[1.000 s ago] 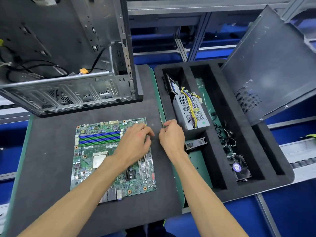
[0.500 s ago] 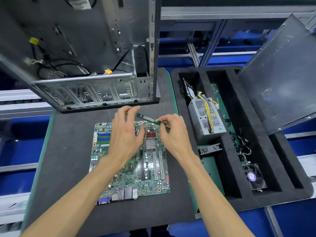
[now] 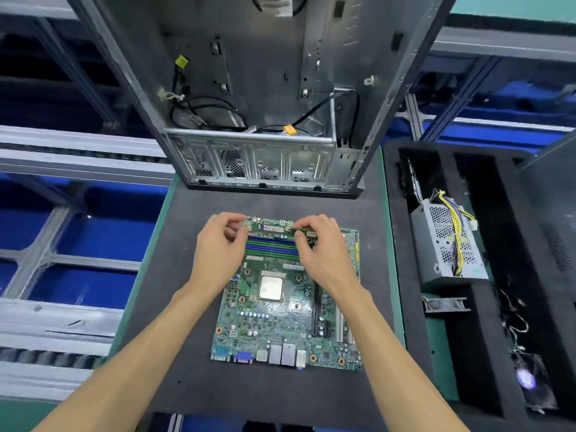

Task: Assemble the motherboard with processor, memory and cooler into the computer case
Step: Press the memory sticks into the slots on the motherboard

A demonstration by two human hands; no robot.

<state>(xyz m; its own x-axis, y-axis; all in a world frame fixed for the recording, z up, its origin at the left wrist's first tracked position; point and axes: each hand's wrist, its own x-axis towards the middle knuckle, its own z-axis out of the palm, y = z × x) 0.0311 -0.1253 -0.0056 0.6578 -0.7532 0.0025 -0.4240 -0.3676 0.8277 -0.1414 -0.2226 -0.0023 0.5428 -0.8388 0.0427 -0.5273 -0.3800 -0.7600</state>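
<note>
1. No readable text anywhere.
2. White stickers on the memory stick (image 3: pixel 271 228): print too blurred to read.
3. Printed markings and small labels on the motherboard (image 3: pixel 290 310): illegible.
4. White tag inside the computer case (image 3: pixel 280 88): illegible.

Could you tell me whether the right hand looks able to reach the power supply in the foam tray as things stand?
Probably not at once: the right hand and left hand pinch a memory module. The power supply itself lies uncovered in the foam tray.
</note>
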